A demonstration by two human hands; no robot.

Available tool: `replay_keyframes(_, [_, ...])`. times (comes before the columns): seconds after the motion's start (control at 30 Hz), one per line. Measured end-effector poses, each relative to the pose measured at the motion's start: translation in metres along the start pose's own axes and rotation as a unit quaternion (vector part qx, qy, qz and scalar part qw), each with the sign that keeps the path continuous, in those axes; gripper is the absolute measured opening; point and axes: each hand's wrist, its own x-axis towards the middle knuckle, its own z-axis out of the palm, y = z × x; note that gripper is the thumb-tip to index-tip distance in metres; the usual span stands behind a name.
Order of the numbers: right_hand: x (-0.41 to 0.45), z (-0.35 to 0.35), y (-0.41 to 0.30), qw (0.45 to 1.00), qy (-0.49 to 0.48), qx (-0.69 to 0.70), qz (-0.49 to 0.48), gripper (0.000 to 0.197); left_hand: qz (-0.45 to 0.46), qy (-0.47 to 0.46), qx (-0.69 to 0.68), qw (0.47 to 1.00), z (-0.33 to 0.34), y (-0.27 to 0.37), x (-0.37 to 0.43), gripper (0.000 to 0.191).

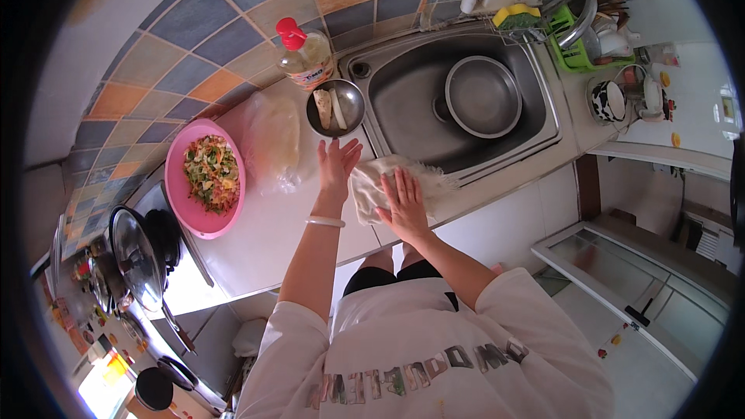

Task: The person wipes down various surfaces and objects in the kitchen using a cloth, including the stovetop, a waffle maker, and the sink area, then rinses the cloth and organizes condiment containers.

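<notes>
My right hand (403,203) lies flat, fingers spread, on a cream cloth (368,192) at the counter's edge beside the sink. My left hand (337,166), with a pale bangle on the wrist, is just in front of a small metal bowl (354,106); it holds nothing, and whether a fingertip touches the rim I cannot tell. Two pale pieces of food (323,107) lie in that bowl. To the left are a clear plastic bag (272,142) with pale contents and a pink basin (174,186) of chopped mixed vegetables.
A pump bottle with a red top (305,58) stands behind the small bowl. The steel sink (401,99) holds a round metal basin (483,96). A sponge (517,16) and a green rack (564,41) are behind it at right. A lidded pan (137,256) sits on the left.
</notes>
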Motion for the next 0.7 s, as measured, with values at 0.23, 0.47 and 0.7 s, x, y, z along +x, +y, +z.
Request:
replay_keyframes(0.23, [0.04, 0.002, 0.003, 0.999, 0.013, -0.019, -0.025, 0.071, 0.03, 0.032, 0.041, 0.998, 0.008, 0.003, 0.029, 0.032])
replay_keyframes(0.47, [0.107, 0.008, 0.011, 0.998, 0.034, -0.011, -0.05, 0.069, 0.036, 0.072, 0.025, 0.996, -0.01, 0.017, 0.016, 0.028])
replay_keyframes(0.7, [0.172, 0.025, 0.021, 0.993, 0.06, -0.042, -0.089, 0.067, 0.031, 0.036, 0.029, 0.998, -0.019, 0.023, 0.013, 0.031])
